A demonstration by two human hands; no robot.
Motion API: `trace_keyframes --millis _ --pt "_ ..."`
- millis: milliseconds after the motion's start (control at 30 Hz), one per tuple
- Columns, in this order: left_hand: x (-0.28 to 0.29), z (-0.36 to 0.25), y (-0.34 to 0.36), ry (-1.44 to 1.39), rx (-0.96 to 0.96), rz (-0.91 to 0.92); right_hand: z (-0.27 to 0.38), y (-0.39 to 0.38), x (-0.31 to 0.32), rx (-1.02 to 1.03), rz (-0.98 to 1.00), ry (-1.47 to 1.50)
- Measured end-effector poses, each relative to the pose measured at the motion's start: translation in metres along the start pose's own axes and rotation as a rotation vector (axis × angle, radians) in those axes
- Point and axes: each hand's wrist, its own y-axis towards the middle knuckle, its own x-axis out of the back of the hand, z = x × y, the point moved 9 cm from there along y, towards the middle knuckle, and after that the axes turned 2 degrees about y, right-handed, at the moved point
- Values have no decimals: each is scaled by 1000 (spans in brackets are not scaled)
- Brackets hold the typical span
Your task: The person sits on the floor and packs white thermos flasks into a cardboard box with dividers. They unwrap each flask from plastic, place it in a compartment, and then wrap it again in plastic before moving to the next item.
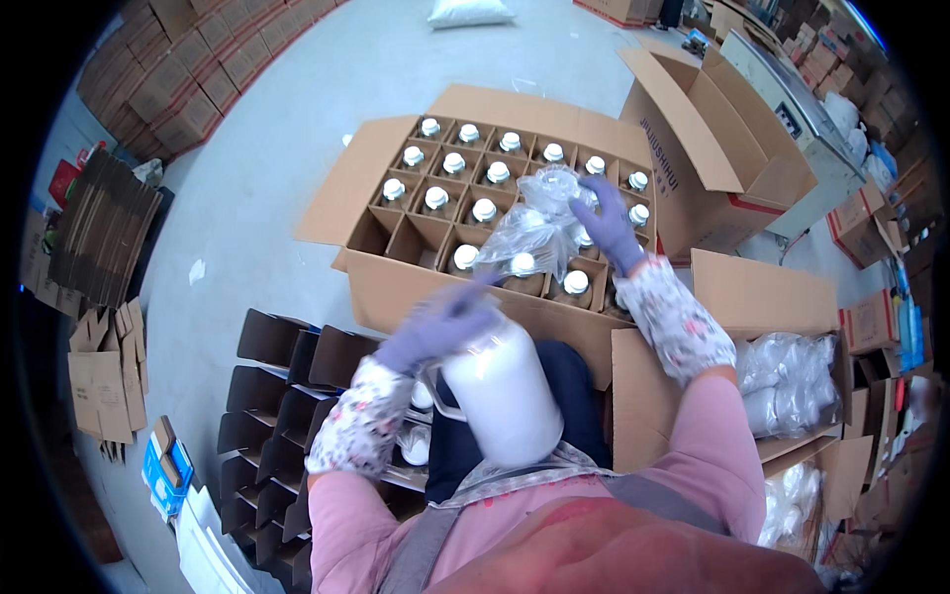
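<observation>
A white jug [505, 401] with a side handle stands on my lap, tilted slightly. My left hand [440, 327], in a purple glove, is blurred at the jug's top; its fingers are too smeared to tell their grip. In front, my right hand [611, 230], also gloved, pinches a crumpled clear plastic bag [544, 220]. The bag lies spread over an open carton [445, 295] with cardboard dividers. White-capped bottles [484, 210] fill most of its compartments; two at the near left hold none. The bag hides some of the caps.
Dark cardboard dividers [262, 426] stand at my left. An open carton with bagged items [787, 381] is at my right. Another open carton [712, 148] stands beyond it. Stacked cartons [183, 69] line the far left, and flattened cardboard [104, 228] leans nearer.
</observation>
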Motion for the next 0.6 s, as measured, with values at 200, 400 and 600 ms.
trace_keyframes --millis 200,400,600 --pt "60 -29 -94 -106 -256 -666 154 -131 -29 -915 487 1627" --pt "39 23 -179 219 9 -884 297 -193 78 612 745 752" --pt "-10 13 -208 -86 -96 -925 179 -208 52 -327 614 834"
